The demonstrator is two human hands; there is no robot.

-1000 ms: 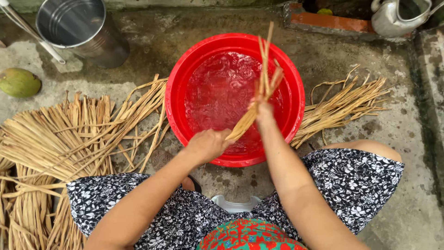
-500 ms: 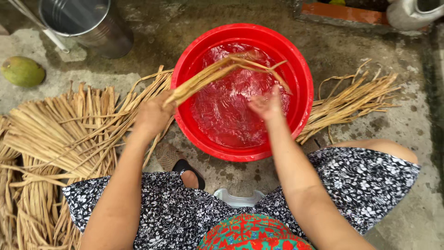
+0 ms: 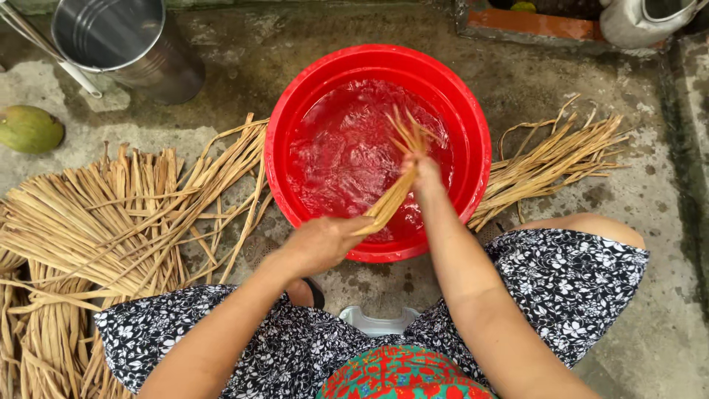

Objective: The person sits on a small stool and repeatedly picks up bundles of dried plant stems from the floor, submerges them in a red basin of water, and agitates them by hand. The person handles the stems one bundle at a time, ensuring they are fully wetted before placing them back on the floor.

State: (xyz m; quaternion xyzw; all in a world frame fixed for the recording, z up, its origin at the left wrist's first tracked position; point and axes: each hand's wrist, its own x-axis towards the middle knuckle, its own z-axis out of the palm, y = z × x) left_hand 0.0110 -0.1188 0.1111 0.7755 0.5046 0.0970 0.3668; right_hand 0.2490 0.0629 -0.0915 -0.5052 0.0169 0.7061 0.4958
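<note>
A small bundle of wet straw-coloured strips (image 3: 391,196) slants over a red basin (image 3: 295,118) full of rippling water. My left hand (image 3: 321,242) grips the bundle's near end at the basin's front rim. My right hand (image 3: 423,171) is closed around the bundle higher up, above the water, and the loose strip ends fan out beyond it.
A large heap of dry strips (image 3: 111,222) lies on the concrete floor to the left, a smaller pile (image 3: 554,159) to the right of the basin. A metal bucket (image 3: 122,44) and a green fruit (image 3: 29,128) sit at top left, a metal kettle (image 3: 639,22) at top right.
The bundle, stretched sideways across the basin half a second ago, now slants from the front rim to mid-basin. My left hand came in from the left rim to the front.
</note>
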